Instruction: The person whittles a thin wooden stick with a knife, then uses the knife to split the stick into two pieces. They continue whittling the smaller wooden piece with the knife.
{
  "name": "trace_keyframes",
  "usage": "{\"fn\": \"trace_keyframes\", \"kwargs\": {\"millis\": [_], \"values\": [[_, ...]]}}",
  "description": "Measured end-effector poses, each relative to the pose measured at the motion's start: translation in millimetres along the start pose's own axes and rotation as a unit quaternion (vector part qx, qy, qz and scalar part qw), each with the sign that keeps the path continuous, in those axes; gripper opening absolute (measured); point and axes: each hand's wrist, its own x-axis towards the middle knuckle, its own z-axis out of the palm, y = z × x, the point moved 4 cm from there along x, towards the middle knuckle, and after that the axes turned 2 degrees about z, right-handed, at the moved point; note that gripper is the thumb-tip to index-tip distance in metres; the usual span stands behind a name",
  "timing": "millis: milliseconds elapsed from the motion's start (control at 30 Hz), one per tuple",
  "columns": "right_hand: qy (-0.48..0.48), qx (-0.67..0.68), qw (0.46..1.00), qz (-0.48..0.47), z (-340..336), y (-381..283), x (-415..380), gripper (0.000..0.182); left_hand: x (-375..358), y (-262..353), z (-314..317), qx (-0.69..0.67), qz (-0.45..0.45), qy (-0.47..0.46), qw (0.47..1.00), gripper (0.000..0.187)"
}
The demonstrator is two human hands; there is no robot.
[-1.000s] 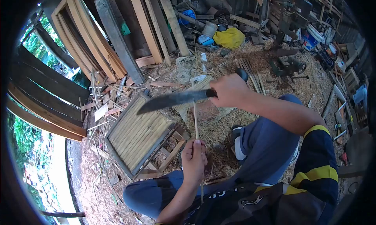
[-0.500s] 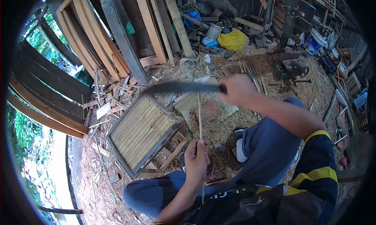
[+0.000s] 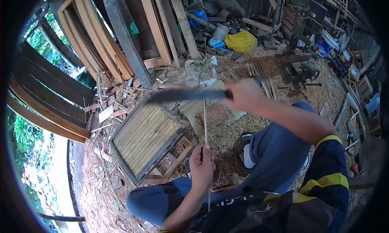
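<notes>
Blur smears the machete (image 3: 186, 95) in the right hand's (image 3: 243, 94) fist; left hand (image 3: 201, 166) apparently pinches a bamboo strip (image 3: 205, 123).

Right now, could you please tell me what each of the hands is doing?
Left hand: closed around a thin bamboo stick, held upright.
Right hand: closed on the handle of a long knife.
</notes>
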Motion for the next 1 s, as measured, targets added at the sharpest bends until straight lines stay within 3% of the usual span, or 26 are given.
{"fn": "trace_keyframes", "kwargs": {"millis": [100,200,333,433,633,733,800,900,1000], "values": [[-0.038,-0.044,0.991,-0.125,12,-34,-21,0.026,-3,7,4,0.011,0.013,0.001,1.0,0.02],[-0.045,-0.086,0.993,-0.067,16,-13,-2,0.026,-3,1,2,0.009,0.017,0.009,1.0,0.019],[-0.021,-0.072,0.982,0.173,-9,52,41,0.031,-5,3,1,-0.006,0.02,0.013,1.0,0.019],[0.012,-0.023,0.995,0.096,-14,40,25,0.03,0,0,-1,0.021,0.025,0.025,0.999,0.019],[-0.087,-0.059,0.987,-0.125,6,-40,-21,0.03,-4,9,3,0.03,0.057,0.028,0.998,0.016],[-0.11,-0.079,0.991,-0.003,13,2,12,0.038,1,-3,-5,0.074,0.095,0.038,0.992,0.015],[-0.077,-0.082,0.983,0.142,4,38,40,0.039,-4,1,-4,0.052,0.073,0.042,0.995,0.015],[-0.055,-0.093,0.985,0.136,-15,48,36,0.037,-4,7,-3,0.043,0.047,0.034,0.997,0.015],[-0.068,-0.009,0.997,0.046,0,5,4,0.035,-4,8,-1,0.04,0.036,0.037,0.998,0.015]]}}
